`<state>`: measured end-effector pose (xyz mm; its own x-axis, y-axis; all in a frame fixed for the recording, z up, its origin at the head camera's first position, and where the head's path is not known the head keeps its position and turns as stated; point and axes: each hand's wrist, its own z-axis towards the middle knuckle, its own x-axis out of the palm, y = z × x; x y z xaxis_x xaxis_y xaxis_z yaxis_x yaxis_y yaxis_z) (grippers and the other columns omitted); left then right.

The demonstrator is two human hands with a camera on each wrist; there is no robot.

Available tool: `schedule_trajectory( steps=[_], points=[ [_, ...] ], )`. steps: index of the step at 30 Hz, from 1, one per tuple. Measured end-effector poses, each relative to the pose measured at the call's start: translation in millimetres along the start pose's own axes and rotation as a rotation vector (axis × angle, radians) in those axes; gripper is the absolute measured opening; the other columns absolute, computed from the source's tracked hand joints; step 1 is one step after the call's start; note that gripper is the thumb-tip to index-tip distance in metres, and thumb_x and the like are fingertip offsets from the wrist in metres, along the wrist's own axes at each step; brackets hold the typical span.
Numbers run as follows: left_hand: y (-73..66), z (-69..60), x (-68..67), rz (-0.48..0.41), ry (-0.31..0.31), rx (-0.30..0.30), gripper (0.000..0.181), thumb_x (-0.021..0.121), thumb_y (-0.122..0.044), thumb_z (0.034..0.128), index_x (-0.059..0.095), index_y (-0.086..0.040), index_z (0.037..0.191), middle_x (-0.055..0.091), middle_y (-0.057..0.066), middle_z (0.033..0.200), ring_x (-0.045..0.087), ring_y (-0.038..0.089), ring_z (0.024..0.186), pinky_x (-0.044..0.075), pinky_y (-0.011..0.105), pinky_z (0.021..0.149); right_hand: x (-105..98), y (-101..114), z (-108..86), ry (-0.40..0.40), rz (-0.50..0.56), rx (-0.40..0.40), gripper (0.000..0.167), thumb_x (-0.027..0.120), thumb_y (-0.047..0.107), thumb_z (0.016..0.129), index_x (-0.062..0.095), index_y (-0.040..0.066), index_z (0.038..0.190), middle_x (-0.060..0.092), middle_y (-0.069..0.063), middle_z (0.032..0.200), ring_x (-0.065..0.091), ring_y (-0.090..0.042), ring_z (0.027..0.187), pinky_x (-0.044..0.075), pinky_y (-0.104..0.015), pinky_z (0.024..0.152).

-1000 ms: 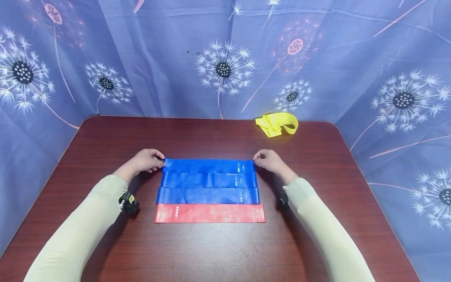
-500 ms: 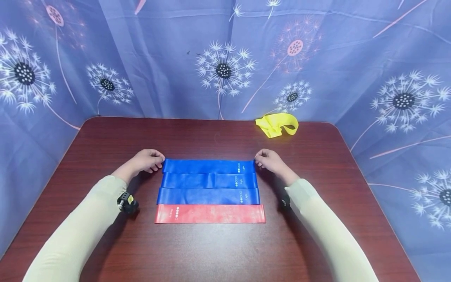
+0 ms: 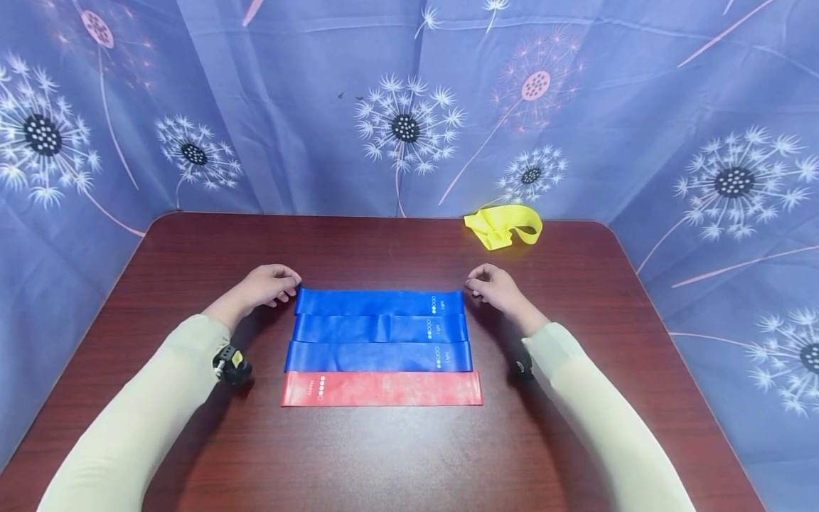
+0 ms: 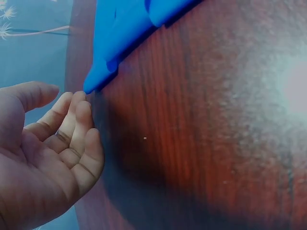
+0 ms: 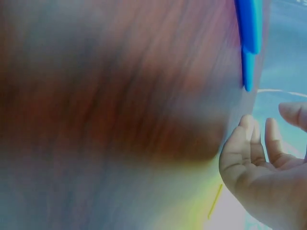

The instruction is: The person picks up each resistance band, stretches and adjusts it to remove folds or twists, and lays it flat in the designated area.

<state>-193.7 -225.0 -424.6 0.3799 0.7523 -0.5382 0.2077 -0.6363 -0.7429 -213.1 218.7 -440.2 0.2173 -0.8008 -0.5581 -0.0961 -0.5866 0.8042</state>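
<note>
Three blue resistance bands marked "Light" lie flat in overlapping rows: the far blue band [image 3: 371, 302], the middle blue band [image 3: 345, 328] and the near blue band [image 3: 371, 357]. A red resistance band [image 3: 397, 390] marked "Heavy" lies along their near edge. My left hand [image 3: 267, 286] is at the far band's left corner, thumb and fingers apart with nothing between them in the left wrist view. Off the right corner, my right hand [image 3: 494, 287] holds nothing; in the right wrist view its loosely bent fingers [image 5: 232, 151] are apart from the blue edge.
A crumpled yellow resistance band [image 3: 505, 226] lies at the table's far edge, right of centre. The dark red wooden table [image 3: 384, 462] meets a blue dandelion-print cloth [image 3: 307, 128] at the back and sides. Each wrist carries a small black camera [image 3: 233, 366].
Both hands have let go of the far blue band's corners and moved slightly away from it, the right hand a little to the right. The bands lie almost as before.
</note>
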Motion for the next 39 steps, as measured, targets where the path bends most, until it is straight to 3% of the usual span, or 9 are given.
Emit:
schedule_trajectory(
  steps=[9, 18, 27, 32, 39],
  points=[
    [-5.5, 2.4, -3.7, 0.017, -0.027, 0.004, 0.038, 0.046, -0.020, 0.1071, 0.055, 0.007, 0.132, 0.065, 0.023, 0.115, 0.063, 0.019, 0.092, 0.051, 0.027, 0.075, -16, -3, 5.9, -0.027, -0.062, 0.021, 0.028, 0.061, 0.016, 0.099, 0.058, -0.004, 0.118, 0.067, -0.011, 0.087, 0.060, -0.015, 0.073, 0.048, -0.024, 0.070],
    [-18.3, 5.3, -4.9, -0.027, -0.053, 0.029, 0.035, 0.047, -0.015, 0.1052, 0.055, 0.008, 0.130, 0.065, 0.025, 0.117, 0.062, 0.012, 0.086, 0.051, 0.027, 0.072, -33, -6, 14.6, -0.135, -0.126, 0.025, 0.036, 0.059, 0.017, 0.099, 0.059, -0.006, 0.126, 0.066, -0.026, 0.116, 0.064, -0.035, 0.103, 0.049, -0.034, 0.089],
    [-25.3, 12.6, -1.7, -0.018, -0.074, 0.032, 0.035, 0.047, -0.017, 0.1069, 0.056, 0.006, 0.132, 0.064, 0.029, 0.124, 0.064, 0.016, 0.090, 0.051, 0.026, 0.071, -44, -13, 28.7, -0.273, -0.071, 0.106, 0.044, 0.058, 0.017, 0.099, 0.056, -0.007, 0.135, 0.063, -0.029, 0.132, 0.059, -0.037, 0.121, 0.047, -0.044, 0.106],
    [-30.4, 15.9, 0.4, -0.020, -0.081, 0.042, 0.035, 0.048, -0.016, 0.1061, 0.057, 0.006, 0.131, 0.064, 0.030, 0.125, 0.066, 0.019, 0.093, 0.050, 0.025, 0.071, -51, -13, 34.4, -0.362, -0.032, 0.129, 0.046, 0.058, 0.014, 0.099, 0.051, -0.006, 0.139, 0.061, -0.029, 0.134, 0.058, -0.037, 0.124, 0.047, -0.041, 0.105],
    [-38.2, 18.6, 2.9, -0.020, -0.073, 0.038, 0.035, 0.047, -0.017, 0.1062, 0.057, 0.005, 0.131, 0.064, 0.027, 0.123, 0.066, 0.026, 0.100, 0.050, 0.027, 0.074, -65, -15, 39.2, -0.395, -0.072, 0.144, 0.055, 0.052, 0.011, 0.098, 0.043, -0.002, 0.150, 0.063, -0.027, 0.128, 0.061, -0.033, 0.109, 0.047, -0.031, 0.088]
  ],
)
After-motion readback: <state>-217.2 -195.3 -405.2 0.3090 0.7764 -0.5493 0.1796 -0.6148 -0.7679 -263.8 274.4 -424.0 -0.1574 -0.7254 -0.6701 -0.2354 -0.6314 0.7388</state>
